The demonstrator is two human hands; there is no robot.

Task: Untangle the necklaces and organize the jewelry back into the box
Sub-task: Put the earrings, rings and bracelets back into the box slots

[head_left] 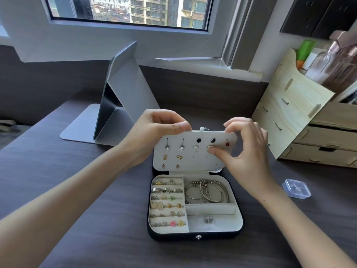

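The earring panel [193, 161] stands upright at the back edge of the jewelry box [195, 236], my left hand [154, 128] pinching its top edge, my right hand [249, 149] gripping the top too, thumb on a square stud [209, 147].

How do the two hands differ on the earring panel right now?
The left hand pinches the top edge of the earring panel near its left corner; the right hand grips near the right corner. The left thumb lies at the edge, while the right thumb presses lower, on the panel's face, against a square earring. Both hold the panel raised over the open box.
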